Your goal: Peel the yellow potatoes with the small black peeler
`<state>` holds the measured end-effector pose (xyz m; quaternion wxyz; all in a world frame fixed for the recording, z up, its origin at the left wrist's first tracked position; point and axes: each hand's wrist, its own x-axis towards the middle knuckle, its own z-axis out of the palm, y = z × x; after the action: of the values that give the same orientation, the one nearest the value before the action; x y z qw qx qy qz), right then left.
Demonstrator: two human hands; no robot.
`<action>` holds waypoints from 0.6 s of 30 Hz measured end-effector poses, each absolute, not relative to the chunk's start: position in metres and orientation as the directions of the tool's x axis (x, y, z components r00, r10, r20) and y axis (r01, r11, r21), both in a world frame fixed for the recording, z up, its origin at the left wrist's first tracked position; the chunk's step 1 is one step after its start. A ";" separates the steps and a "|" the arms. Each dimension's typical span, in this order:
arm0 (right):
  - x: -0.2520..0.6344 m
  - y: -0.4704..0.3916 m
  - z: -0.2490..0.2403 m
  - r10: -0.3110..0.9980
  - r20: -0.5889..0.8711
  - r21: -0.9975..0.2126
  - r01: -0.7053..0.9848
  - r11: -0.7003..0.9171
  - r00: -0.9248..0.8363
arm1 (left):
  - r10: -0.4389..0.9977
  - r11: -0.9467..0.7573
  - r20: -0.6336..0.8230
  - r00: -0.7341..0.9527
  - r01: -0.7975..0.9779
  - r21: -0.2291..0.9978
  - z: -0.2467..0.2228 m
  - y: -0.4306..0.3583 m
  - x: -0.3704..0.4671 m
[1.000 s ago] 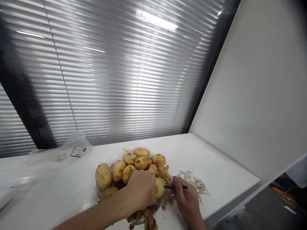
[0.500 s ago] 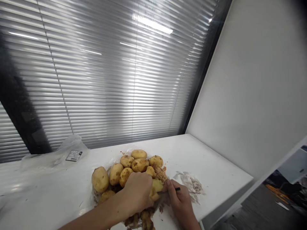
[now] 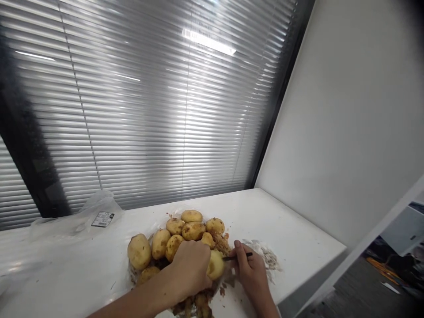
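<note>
A pale, partly peeled potato is gripped in my left hand, whose fingers wrap round its left side and are mostly hidden. Between the thumb and fingers of my right hand is a thin black-handled tool. Its tip points left and meets the potato's right edge; whether it is a knife or a peeler cannot be made out. Behind my left hand several whole potatoes, among them a large one, rest on clear plastic. Brown peelings lie just beyond the held potato.
A crumpled clear bag with a label lies at the back left of the white table. Whitish crumpled scraps sit right of my right hand. Blinds line the back, and a white panel stands at the right.
My right hand has shifted slightly, and more of the black tool shows. The held potato has turned, showing a rounder pale side. My left hand keeps its grip.
</note>
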<state>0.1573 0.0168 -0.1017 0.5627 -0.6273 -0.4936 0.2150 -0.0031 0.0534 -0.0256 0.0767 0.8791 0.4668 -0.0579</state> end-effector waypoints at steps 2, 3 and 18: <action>0.158 0.016 -0.103 0.877 0.290 -0.917 0.375 0.139 0.384 | 0.814 -0.553 -0.163 0.558 0.829 0.077 -0.026 0.053 -0.003; 0.158 0.016 -0.103 0.877 0.294 -0.912 0.386 0.139 0.380 | 0.814 -0.555 -0.156 0.559 0.829 0.076 -0.026 0.053 -0.003; 0.153 0.037 -0.091 0.900 0.316 -0.895 0.408 0.178 0.301 | 0.805 -0.551 -0.193 0.562 0.827 0.108 -0.021 0.053 -0.004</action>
<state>0.1529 0.0370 -0.0914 0.5397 -0.5993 -0.5456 0.2277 -0.0039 0.0526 -0.0211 0.0935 0.8787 0.4643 -0.0603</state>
